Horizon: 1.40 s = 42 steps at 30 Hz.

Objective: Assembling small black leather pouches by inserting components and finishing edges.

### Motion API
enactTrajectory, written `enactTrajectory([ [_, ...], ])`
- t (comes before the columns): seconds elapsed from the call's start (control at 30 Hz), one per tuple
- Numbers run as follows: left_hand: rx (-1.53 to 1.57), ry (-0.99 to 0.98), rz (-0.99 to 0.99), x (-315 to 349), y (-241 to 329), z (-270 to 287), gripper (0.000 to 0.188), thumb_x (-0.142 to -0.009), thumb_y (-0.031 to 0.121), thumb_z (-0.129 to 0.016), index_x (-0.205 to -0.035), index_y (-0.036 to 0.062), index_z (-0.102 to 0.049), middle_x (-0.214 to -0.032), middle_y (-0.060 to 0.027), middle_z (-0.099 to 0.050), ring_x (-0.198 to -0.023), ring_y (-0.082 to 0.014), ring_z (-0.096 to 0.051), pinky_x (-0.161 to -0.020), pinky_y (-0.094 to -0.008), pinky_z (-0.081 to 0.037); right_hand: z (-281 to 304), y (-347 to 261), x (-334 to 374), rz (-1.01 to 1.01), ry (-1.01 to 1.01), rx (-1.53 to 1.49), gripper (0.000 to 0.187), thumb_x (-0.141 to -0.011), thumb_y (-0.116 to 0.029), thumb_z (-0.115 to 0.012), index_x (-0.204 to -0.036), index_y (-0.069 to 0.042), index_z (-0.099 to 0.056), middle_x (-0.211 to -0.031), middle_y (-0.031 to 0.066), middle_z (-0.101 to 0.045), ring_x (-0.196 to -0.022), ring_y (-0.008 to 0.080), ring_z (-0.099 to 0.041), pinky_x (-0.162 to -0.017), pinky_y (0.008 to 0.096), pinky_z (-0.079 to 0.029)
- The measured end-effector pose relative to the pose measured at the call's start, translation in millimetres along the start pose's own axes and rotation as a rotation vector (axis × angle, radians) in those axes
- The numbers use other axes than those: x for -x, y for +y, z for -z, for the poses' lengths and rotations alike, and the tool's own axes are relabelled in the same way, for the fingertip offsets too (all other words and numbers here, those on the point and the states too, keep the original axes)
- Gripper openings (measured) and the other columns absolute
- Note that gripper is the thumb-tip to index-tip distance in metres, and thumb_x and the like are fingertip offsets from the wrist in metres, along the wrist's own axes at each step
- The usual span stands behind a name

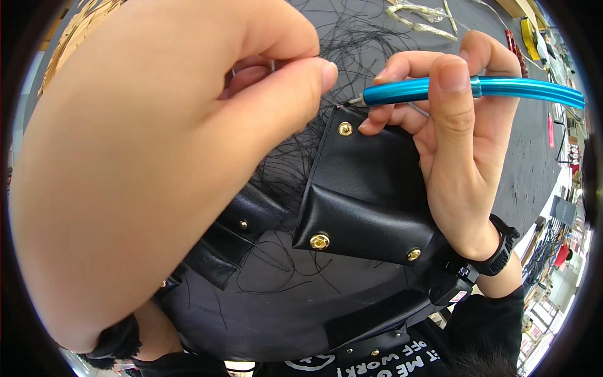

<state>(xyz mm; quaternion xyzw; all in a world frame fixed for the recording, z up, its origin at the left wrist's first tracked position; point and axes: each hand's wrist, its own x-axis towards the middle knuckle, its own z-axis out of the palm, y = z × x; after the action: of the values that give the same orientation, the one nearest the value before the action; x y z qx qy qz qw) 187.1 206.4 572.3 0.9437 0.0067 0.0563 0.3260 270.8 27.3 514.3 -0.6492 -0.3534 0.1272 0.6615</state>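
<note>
While the left hand point(213, 103), at 10 o'clock, pinches thumb to finger, anything gripped hidden, the pouch point(370, 188) sits at 3, seemingly light, supple and smooth, best held by its edges, the left one running roughly 12-to-6; the right hand point(461, 135), at 2, curls round the tool point(493, 86), tip toward 9, long axis 9-to-3.

Bright, diffuse light; soft glare on black pouch point(370, 221); fisheye-bent, dark-rimmed edges.
</note>
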Motion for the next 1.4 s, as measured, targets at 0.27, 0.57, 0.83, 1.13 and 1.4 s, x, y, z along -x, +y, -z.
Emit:
enactTrajectory([
  [0.27, -0.068, -0.023, 0.252, -7.2, 15.3, 5.8, 0.007, -0.082, 0.006, -0.063, -0.085, 0.0020, -0.057, -0.063, 0.0056, -0.039, -0.057, -0.0034, -0.036, -0.052, -0.0204, -0.028, -0.6, -8.2, 0.5, -0.079, 0.124, -0.185, 0.022, -0.101, -0.028, -0.033, -0.113, -0.010, -0.029, -0.093, 0.0183, -0.053, -0.070, 0.0200, -0.060, -0.063, 0.0345, -0.055],
  [0.57, -0.042, -0.333, 0.057, -4.3, 14.3, 16.0, 0.019, -0.070, 0.009, -0.073, -0.081, 0.0023, -0.060, -0.060, 0.0008, -0.033, -0.054, -0.0078, -0.033, -0.049, -0.0250, -0.028, -2.1, -45.0, 2.7, -0.149, 0.205, -0.437, 0.022, -0.099, -0.039, -0.036, -0.098, -0.017, -0.032, -0.085, 0.0100, -0.050, -0.062, 0.0138, -0.053, -0.054, 0.0318, -0.047],
  [0.83, -0.124, -0.462, -0.022, 9.1, 19.6, 20.4, 0.048, -0.060, 0.027, -0.082, -0.096, 0.0059, -0.059, -0.062, -0.0032, -0.041, -0.057, -0.0189, -0.045, -0.054, -0.0324, -0.038, -9.5, -53.1, 15.6, -0.228, 0.140, -0.567, 0.021, -0.100, -0.038, -0.033, -0.102, -0.018, -0.030, -0.086, 0.0107, -0.050, -0.063, 0.0162, -0.056, -0.064, 0.0413, -0.053],
  [1.13, -0.184, -0.511, 0.016, 28.5, 25.5, 22.1, 0.061, -0.059, 0.023, -0.083, -0.109, 0.0083, -0.052, -0.079, -0.0082, -0.053, -0.072, -0.0252, -0.055, -0.065, -0.0359, -0.045, -24.5, -48.2, 38.6, -0.374, 0.001, -0.595, 0.018, -0.100, -0.032, -0.035, -0.107, -0.016, -0.028, -0.090, 0.0136, -0.053, -0.071, 0.0188, -0.060, -0.076, 0.0502, -0.056],
  [1.4, -0.146, -0.437, 0.040, 47.6, 21.9, 15.0, 0.058, -0.060, 0.019, -0.082, -0.107, 0.0066, -0.050, -0.099, -0.0098, -0.054, -0.087, -0.0302, -0.057, -0.073, -0.0371, -0.046, -29.9, -39.2, 45.3, -0.289, 0.030, -0.511, 0.027, -0.096, -0.025, -0.049, -0.104, -0.009, -0.029, -0.089, 0.0088, -0.053, -0.071, 0.0133, -0.060, -0.065, 0.0271, -0.055],
])
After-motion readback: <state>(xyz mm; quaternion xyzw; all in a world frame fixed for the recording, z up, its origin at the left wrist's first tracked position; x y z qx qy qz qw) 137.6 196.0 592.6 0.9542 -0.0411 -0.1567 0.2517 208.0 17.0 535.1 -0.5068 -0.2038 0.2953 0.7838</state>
